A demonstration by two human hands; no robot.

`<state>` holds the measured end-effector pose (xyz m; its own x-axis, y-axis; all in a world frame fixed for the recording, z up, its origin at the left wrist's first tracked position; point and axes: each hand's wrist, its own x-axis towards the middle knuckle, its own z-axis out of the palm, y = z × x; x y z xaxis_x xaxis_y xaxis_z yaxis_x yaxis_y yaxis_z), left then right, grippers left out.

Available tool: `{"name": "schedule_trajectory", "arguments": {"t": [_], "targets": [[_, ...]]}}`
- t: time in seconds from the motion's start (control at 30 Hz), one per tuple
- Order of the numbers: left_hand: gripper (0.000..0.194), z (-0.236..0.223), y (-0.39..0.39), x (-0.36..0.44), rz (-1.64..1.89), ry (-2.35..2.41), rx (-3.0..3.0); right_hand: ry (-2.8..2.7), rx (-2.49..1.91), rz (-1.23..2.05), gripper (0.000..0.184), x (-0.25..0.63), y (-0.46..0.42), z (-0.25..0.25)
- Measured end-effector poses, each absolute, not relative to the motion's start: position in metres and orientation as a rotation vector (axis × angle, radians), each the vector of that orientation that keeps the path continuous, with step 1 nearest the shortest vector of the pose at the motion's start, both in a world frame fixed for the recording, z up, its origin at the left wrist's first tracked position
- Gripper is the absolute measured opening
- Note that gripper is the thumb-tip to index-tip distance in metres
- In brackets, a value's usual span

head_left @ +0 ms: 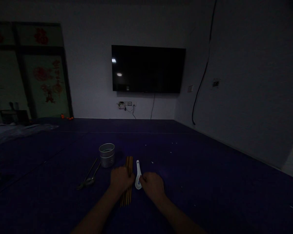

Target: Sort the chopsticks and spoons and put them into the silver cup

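Chopsticks (128, 195) partly hid under L hand (120, 179); R hand (152, 185) at spoon (138, 182) edge; can't tell either grip.

Using white spoon (138, 170) as reference. Just left: left hand (121, 178) covers the middle of the chopsticks (127, 196); can't get an exact count. Just right: right hand (152, 184) hides part of the spoon's bowl edge; blue mark inside too small to read. Farther left: metal cup (107, 160), bottom inside hidden; utensils (90, 181) beside it, ends too dark to tell. Right and beyond: specks (152, 162) too small to identify. Nearer: 2 forearms (97, 208), cut off by bottom edge.
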<state>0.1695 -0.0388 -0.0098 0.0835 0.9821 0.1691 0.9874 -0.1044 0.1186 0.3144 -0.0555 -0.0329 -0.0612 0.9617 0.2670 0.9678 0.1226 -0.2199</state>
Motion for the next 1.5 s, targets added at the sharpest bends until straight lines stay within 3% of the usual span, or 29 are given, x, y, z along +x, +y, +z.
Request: {"name": "schedule_trajectory", "arguments": {"t": [1.07,1.5], "targets": [[0.043,-0.008,-0.035,0.162,-0.295,-2.159,-2.258,-2.141,-1.786,-0.031,0.042,0.314,-0.058,-0.034],[0.043,-0.011,-0.034,0.161,-0.326,-2.175,-2.266,-2.269,-1.429,-0.013,0.022,0.322,-0.068,-0.016]]}}
